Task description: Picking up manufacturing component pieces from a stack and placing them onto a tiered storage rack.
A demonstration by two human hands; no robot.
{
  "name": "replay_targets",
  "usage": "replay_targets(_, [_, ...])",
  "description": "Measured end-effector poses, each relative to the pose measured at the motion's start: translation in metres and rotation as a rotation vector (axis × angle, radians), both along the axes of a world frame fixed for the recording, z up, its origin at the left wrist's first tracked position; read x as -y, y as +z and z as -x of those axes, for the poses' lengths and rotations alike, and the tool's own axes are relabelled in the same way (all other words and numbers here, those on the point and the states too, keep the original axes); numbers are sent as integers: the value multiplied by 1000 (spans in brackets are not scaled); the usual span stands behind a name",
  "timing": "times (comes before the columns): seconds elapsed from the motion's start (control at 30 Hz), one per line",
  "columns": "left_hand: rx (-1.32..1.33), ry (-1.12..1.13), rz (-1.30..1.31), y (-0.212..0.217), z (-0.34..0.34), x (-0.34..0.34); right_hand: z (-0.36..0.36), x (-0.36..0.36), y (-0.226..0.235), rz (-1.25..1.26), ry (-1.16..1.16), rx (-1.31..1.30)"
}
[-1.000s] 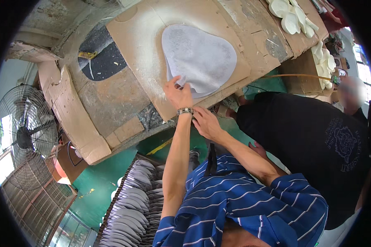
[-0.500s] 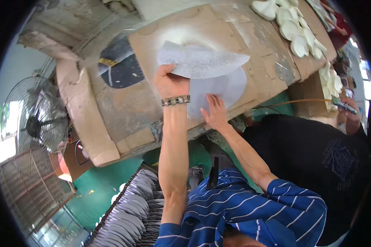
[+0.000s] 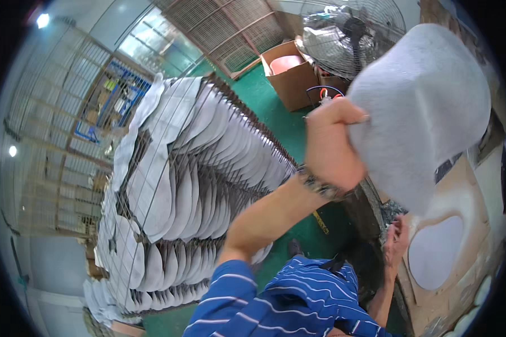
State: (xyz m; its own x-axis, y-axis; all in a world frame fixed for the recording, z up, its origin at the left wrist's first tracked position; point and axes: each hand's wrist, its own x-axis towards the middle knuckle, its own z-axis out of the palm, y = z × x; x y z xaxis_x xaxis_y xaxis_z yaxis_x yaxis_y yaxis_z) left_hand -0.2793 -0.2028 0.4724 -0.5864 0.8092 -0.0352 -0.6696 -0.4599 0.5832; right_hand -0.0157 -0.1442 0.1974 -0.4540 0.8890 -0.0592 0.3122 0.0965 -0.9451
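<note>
My left hand [image 3: 336, 143], with a banded bracelet at the wrist, is raised and pinches the edge of a large pale-grey sheet [image 3: 427, 101]. The sheet has a rounded outline, looks thin and bends as it hangs in the air. It hides part of the table behind it. My right hand [image 3: 396, 241] is lower, at the table's edge, with its fingers apart and nothing seen in them. Just right of that hand, a second light-grey rounded sheet [image 3: 436, 253] lies flat on brown cardboard [image 3: 473, 196].
A wire rack [image 3: 152, 185] stands at the left, filled with several rows of similar grey rounded sheets. Beyond it are a cardboard box [image 3: 289, 84] and a large caged fan [image 3: 354, 33] on a green floor [image 3: 253, 112]. The worktable's edge runs along the right.
My view has swung left toward the rack. My left hand has lifted the grey sheet off the lower one and away from the table; my right hand has come off the lower sheet.
</note>
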Motion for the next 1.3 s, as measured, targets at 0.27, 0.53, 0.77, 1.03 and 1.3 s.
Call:
replay_targets(0.27, [-97, 254, 127, 58, -6, 230, 83, 123, 95, 179, 843, -528])
replay_targets(0.53, [-503, 512, -60, 133, 48, 439, 214, 217, 205, 1029, 1305, -871])
replay_targets(0.77, [-1000, 665, 136, 226, 174, 644, 443, 367, 360, 1041, 1601, -611])
replay_targets(1.03, [-709, 1373, 203, 221, 249, 861, 629, 607, 419, 938, 1726, -762])
replay_targets(1.3, [-256, 1650, 1485, 5, 213, 999, 609, 733, 292, 576, 1768, 7])
